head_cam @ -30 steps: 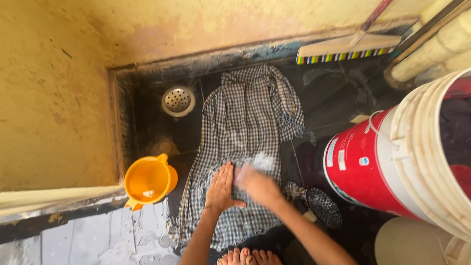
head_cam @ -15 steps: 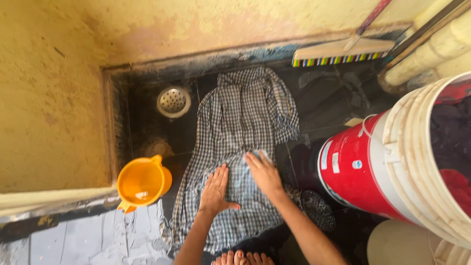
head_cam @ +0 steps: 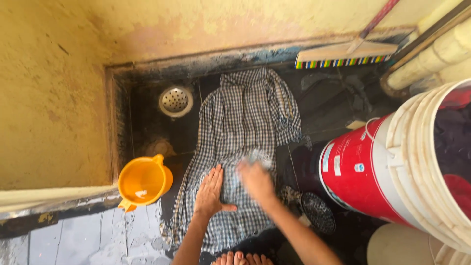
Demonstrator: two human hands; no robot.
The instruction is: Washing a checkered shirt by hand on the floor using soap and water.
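Yellow wall (head_cam: 54, 98) all down the left, orange plastic jug (head_cam: 143, 181) parked at its foot on the wet floor (head_cam: 98, 240). Round metal drain cover (head_cam: 175, 101) further back in the dark tiled corner, well apart from the jug. Checked cloth (head_cam: 245, 118) spread flat on the dark floor in the middle, running from the back wall down toward the bare toes (head_cam: 235, 257) at the bottom edge. Left hand (head_cam: 211, 194) pressed flat on the near part of the cloth, fingers spread, gripping nothing. Right hand (head_cam: 255, 179) just beside it, also on the cloth, blurred, so can't tell whether flat or clenched. Small dark perforated disc (head_cam: 319, 212) on the floor right of the cloth. Big red bucket with white rim (head_cam: 373, 169) crowding the right side, dark clothes inside. Broom head with coloured bristles (head_cam: 343, 55) against the back wall, pale pipes (head_cam: 431, 54) in the far right corner.
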